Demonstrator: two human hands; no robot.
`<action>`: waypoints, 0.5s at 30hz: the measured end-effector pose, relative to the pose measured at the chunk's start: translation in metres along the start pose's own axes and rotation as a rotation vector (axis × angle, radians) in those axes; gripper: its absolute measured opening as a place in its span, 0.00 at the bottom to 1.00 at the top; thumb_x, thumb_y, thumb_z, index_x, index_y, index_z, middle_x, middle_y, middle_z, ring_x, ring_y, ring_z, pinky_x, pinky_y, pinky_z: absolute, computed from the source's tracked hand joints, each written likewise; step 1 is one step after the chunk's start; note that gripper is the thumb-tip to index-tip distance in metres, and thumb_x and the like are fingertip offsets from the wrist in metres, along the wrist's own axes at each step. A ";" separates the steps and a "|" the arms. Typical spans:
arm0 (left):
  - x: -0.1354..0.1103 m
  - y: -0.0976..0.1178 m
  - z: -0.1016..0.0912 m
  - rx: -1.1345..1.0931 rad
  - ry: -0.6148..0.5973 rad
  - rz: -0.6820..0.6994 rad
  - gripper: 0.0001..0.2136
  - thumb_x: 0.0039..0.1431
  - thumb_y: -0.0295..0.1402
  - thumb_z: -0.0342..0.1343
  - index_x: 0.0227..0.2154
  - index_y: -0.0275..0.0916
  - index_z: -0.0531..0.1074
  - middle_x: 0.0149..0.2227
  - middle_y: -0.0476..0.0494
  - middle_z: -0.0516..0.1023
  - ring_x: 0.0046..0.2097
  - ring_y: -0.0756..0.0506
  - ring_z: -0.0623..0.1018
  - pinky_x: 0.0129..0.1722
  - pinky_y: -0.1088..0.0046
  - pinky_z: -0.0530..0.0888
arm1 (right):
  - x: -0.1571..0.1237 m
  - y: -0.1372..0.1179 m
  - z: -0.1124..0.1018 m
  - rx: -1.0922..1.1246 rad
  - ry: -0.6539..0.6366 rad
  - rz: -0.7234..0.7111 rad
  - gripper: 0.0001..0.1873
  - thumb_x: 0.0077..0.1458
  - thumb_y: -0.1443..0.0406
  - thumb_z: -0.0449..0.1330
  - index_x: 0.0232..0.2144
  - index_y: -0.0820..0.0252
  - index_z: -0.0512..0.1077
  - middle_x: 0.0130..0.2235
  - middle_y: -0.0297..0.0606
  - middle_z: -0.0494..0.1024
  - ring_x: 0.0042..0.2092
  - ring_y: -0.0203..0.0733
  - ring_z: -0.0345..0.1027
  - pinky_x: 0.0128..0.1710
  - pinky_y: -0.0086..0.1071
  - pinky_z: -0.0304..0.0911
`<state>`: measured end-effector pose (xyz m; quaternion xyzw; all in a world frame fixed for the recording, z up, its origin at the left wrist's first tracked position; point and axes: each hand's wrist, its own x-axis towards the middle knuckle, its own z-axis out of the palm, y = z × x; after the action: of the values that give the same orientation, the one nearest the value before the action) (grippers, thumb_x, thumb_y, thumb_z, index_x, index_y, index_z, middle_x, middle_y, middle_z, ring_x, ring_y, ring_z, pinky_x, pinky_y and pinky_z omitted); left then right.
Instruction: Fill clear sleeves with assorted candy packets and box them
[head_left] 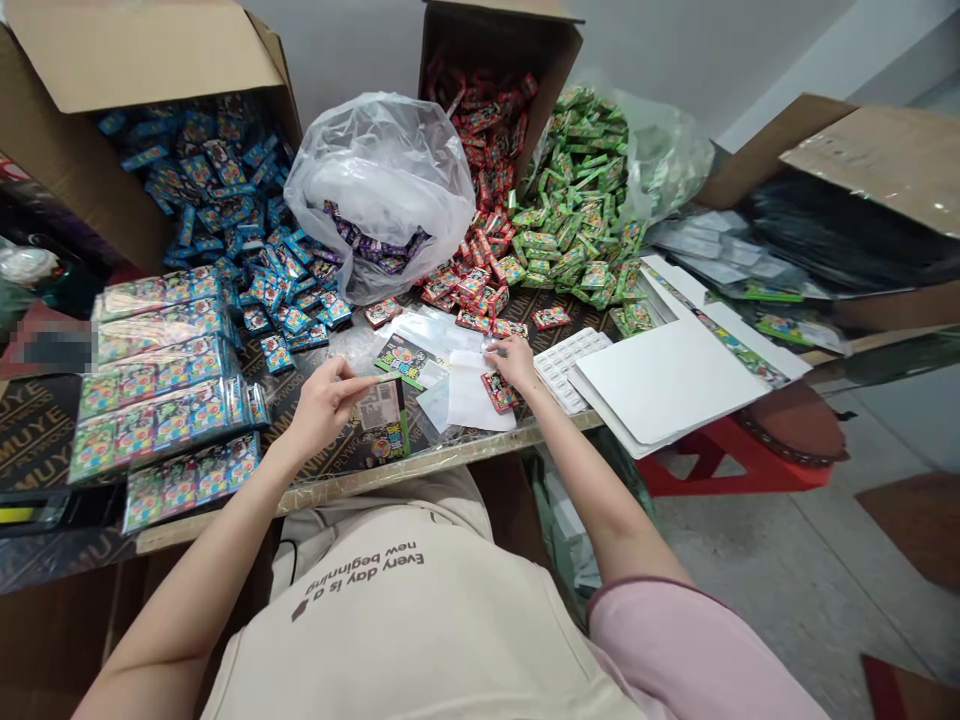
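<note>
My left hand (324,408) pinches the top edge of a black and green printed card (391,430), held upright near the table's front edge. My right hand (516,362) bends over the upper right corner of a white paper sheet (469,385), its fingers drawn together; what lies between the fingertips is hidden. Just under that palm is a small red packet (499,392), resting partly on the sheet. Between the hands, another black and green printed card (406,358) lies among clear plastic sleeves (427,330).
Blue packets (289,275), red packets (480,265) and green packets (577,220) spill from boxes and bags behind. Filled card packs (165,370) are stacked at left. A blister-like white tray (570,365) and white card sheets (667,375) overhang the front edge at right.
</note>
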<state>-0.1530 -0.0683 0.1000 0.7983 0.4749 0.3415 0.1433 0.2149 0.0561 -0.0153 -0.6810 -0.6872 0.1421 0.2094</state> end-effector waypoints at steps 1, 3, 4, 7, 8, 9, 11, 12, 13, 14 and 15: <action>0.000 0.000 0.001 -0.007 0.010 -0.003 0.12 0.62 0.33 0.51 0.41 0.46 0.80 0.29 0.46 0.67 0.32 0.48 0.69 0.31 0.70 0.67 | -0.002 -0.001 0.003 -0.001 -0.002 -0.007 0.08 0.49 0.64 0.63 0.32 0.61 0.79 0.39 0.46 0.73 0.46 0.51 0.64 0.49 0.43 0.58; 0.000 0.001 0.002 -0.017 0.029 -0.008 0.12 0.62 0.33 0.51 0.41 0.46 0.80 0.29 0.46 0.67 0.32 0.48 0.69 0.31 0.71 0.67 | -0.006 -0.004 0.007 0.000 0.004 -0.020 0.07 0.48 0.65 0.62 0.31 0.61 0.78 0.38 0.45 0.74 0.45 0.50 0.64 0.49 0.42 0.58; 0.000 0.001 0.003 -0.021 0.036 -0.008 0.12 0.62 0.32 0.51 0.41 0.45 0.80 0.29 0.46 0.66 0.32 0.48 0.69 0.31 0.71 0.67 | -0.007 -0.005 0.008 0.000 0.011 -0.026 0.07 0.49 0.65 0.62 0.31 0.61 0.78 0.38 0.44 0.74 0.45 0.49 0.64 0.49 0.41 0.57; -0.001 0.000 0.004 -0.026 0.041 -0.009 0.12 0.63 0.32 0.51 0.42 0.45 0.80 0.30 0.45 0.67 0.32 0.48 0.69 0.32 0.71 0.67 | -0.009 -0.007 0.007 -0.011 0.037 -0.012 0.11 0.49 0.65 0.62 0.37 0.63 0.76 0.40 0.45 0.74 0.45 0.49 0.64 0.48 0.40 0.57; -0.001 0.000 0.004 -0.026 0.040 -0.013 0.12 0.63 0.32 0.51 0.42 0.45 0.80 0.30 0.45 0.67 0.32 0.48 0.69 0.32 0.70 0.67 | -0.009 -0.007 0.005 -0.032 0.034 0.004 0.12 0.49 0.64 0.62 0.38 0.63 0.76 0.41 0.46 0.75 0.45 0.50 0.64 0.47 0.41 0.56; -0.001 -0.001 0.004 -0.026 0.037 -0.017 0.12 0.63 0.32 0.51 0.42 0.45 0.80 0.30 0.45 0.67 0.32 0.48 0.69 0.32 0.70 0.67 | -0.008 -0.007 0.004 -0.061 0.016 0.018 0.12 0.49 0.63 0.63 0.38 0.63 0.76 0.41 0.46 0.75 0.46 0.51 0.64 0.46 0.41 0.56; -0.001 -0.001 0.004 -0.027 0.035 -0.026 0.12 0.63 0.32 0.51 0.42 0.45 0.80 0.30 0.45 0.67 0.33 0.48 0.69 0.32 0.70 0.67 | -0.007 -0.006 0.000 -0.122 -0.053 0.020 0.10 0.50 0.62 0.63 0.35 0.61 0.76 0.41 0.46 0.76 0.47 0.53 0.63 0.46 0.43 0.53; -0.001 -0.002 0.004 -0.028 0.034 -0.027 0.12 0.63 0.33 0.51 0.42 0.45 0.80 0.30 0.46 0.66 0.33 0.47 0.69 0.32 0.70 0.67 | -0.007 -0.006 -0.001 -0.143 -0.089 0.008 0.09 0.50 0.62 0.63 0.33 0.61 0.76 0.41 0.46 0.77 0.47 0.54 0.63 0.46 0.44 0.52; -0.001 -0.003 0.004 -0.028 0.034 -0.027 0.12 0.63 0.33 0.51 0.42 0.45 0.80 0.30 0.46 0.66 0.33 0.47 0.69 0.32 0.70 0.67 | -0.006 -0.006 -0.002 -0.155 -0.113 -0.007 0.08 0.50 0.62 0.63 0.32 0.60 0.76 0.40 0.45 0.77 0.47 0.54 0.63 0.46 0.44 0.51; -0.001 -0.003 0.004 -0.028 0.034 -0.026 0.12 0.63 0.33 0.51 0.42 0.45 0.80 0.30 0.46 0.66 0.33 0.48 0.69 0.32 0.70 0.67 | -0.005 -0.005 -0.003 -0.159 -0.122 -0.020 0.07 0.49 0.62 0.63 0.31 0.60 0.75 0.39 0.45 0.78 0.47 0.54 0.62 0.46 0.44 0.50; -0.001 -0.003 0.004 -0.028 0.035 -0.023 0.12 0.63 0.33 0.51 0.42 0.45 0.80 0.30 0.46 0.66 0.33 0.48 0.69 0.33 0.71 0.67 | -0.005 -0.005 -0.004 -0.158 -0.119 -0.031 0.07 0.49 0.63 0.63 0.31 0.60 0.75 0.38 0.44 0.78 0.47 0.53 0.62 0.46 0.44 0.49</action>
<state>-0.1528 -0.0672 0.0946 0.7847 0.4814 0.3604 0.1501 0.2126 0.0510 -0.0100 -0.6749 -0.7181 0.1243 0.1159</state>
